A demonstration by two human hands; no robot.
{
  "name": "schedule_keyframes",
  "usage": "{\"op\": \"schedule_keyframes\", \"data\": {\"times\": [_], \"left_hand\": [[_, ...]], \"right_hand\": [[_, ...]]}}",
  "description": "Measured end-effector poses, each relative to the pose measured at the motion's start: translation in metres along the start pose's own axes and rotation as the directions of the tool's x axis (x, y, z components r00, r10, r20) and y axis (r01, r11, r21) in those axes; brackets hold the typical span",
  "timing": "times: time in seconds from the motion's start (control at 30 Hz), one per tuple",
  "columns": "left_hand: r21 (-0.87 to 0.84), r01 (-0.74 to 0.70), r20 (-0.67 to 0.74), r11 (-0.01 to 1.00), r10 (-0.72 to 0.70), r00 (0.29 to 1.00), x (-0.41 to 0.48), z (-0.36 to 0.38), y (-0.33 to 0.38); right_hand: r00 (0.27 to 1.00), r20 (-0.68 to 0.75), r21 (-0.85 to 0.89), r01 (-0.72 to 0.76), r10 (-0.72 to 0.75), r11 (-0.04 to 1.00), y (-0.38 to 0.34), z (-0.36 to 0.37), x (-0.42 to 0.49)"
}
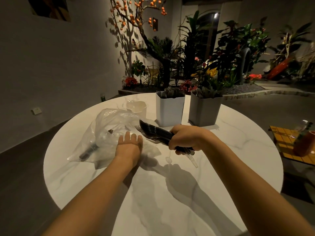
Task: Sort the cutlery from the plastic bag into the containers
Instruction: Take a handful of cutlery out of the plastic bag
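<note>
On the round marble table (170, 193), a bundle of glossy black plastic cutlery (156, 132) is gripped in the right hand (185, 138). The left hand (130, 143) is held flat, fingers straight, at the crumpled clear bag (105, 130). The white container (169, 111) and the grey container (203, 111) are judged partly filled. One dark piece (88, 150) is left bagged.

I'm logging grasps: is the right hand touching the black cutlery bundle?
Touching. The head view shows the right hand with its fingers curled round the handles of the black cutlery bundle.
</note>
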State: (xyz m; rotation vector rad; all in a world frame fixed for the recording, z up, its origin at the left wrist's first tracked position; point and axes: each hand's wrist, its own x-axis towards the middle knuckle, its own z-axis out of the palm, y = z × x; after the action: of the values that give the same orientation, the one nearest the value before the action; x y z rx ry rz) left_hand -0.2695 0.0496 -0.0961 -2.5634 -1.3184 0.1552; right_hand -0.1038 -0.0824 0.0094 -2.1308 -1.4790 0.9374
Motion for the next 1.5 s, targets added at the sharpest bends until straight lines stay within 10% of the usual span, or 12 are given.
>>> {"op": "schedule_keyframes", "data": {"times": [0.37, 0.57, 1.03, 1.33, 1.5], "left_hand": [[-0.331, -0.093, -0.396, 0.939, -0.049, 0.917, -0.026, -0.010, 0.025], [-0.281, -0.399, -0.550, 0.873, 0.194, 0.813, -0.034, -0.005, 0.032], [-0.355, -0.622, -0.339, 0.698, 0.524, 0.781, -0.035, -0.026, 0.079], [-0.462, -0.417, -0.261, 0.783, 0.329, 0.908, -0.039, -0.023, 0.067], [-0.772, -0.223, -0.134, 0.595, 0.190, 0.972, -0.031, -0.015, 0.058]], "right_hand": [[0.996, 0.017, 0.101, -0.091, 0.090, 0.991, 0.028, 0.013, 0.015], [0.991, 0.044, 0.097, -0.130, 0.126, 0.987, 0.038, 0.010, 0.018], [0.984, 0.030, 0.071, -0.176, 0.174, 0.982, 0.076, -0.013, 0.003], [0.993, 0.106, 0.125, -0.057, 0.043, 0.990, 0.084, -0.033, -0.010], [0.995, 0.069, 0.267, 0.046, -0.067, 0.963, 0.084, -0.030, -0.015]]}}
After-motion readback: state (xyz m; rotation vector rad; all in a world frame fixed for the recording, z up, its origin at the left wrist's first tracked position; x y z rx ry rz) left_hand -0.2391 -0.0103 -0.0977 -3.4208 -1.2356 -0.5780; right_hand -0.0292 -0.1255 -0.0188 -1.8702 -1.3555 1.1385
